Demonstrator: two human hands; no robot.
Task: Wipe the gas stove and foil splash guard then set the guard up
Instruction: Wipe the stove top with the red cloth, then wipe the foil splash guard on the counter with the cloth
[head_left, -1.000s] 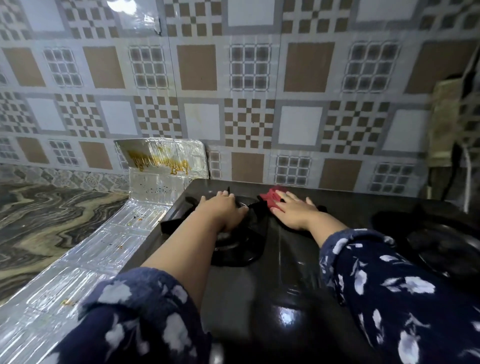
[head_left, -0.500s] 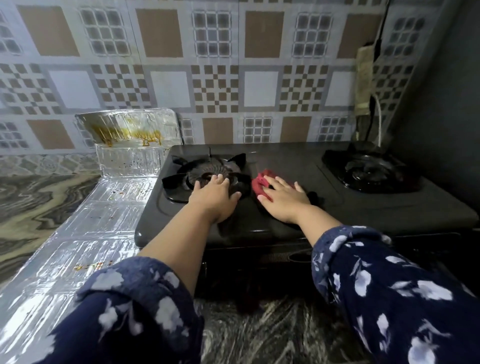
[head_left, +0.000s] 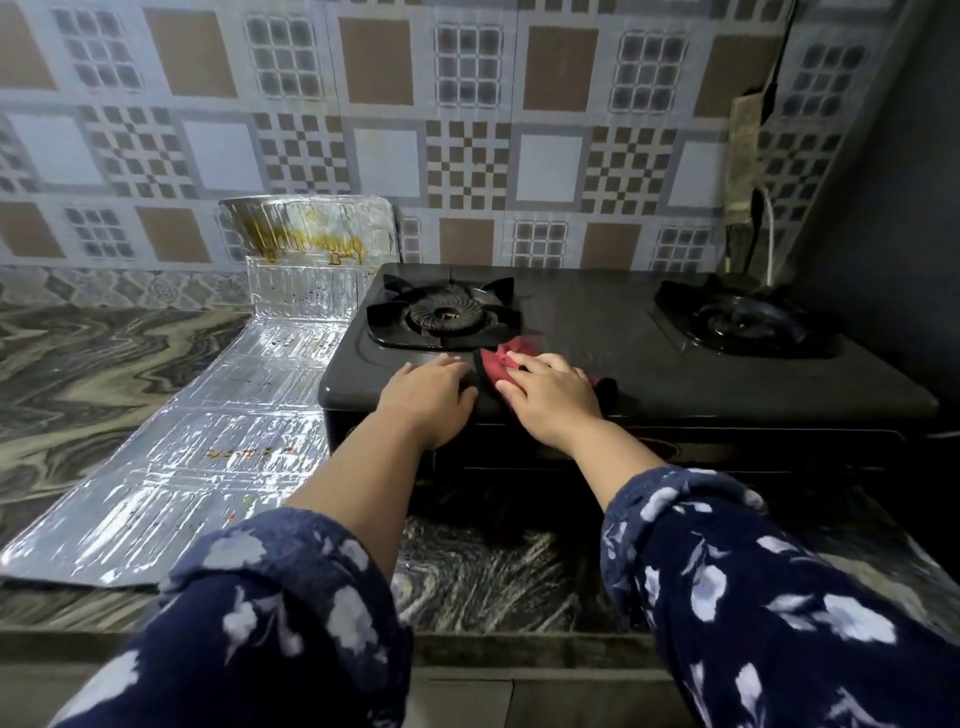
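A black two-burner gas stove (head_left: 675, 379) sits on the marble counter against the tiled wall. My right hand (head_left: 553, 397) presses a red cloth (head_left: 501, 358) flat onto the stove top near its front edge, just right of the left burner (head_left: 444, 314). My left hand (head_left: 428, 397) rests flat on the stove's front left corner, fingers fairly straight. The foil splash guard (head_left: 208, 441) lies flat on the counter left of the stove, its far panel bent up against the wall and stained with brown grease.
The right burner (head_left: 743, 322) is at the stove's far right. A cable and a wall-mounted fitting (head_left: 745, 171) hang beside a dark side wall at the right. The marble counter (head_left: 93, 353) extends to the left of the foil.
Both hands have slid from beside the left burner toward the stove's front edge, the right one dragging the red cloth along. The camera has pulled back and the view has widened.
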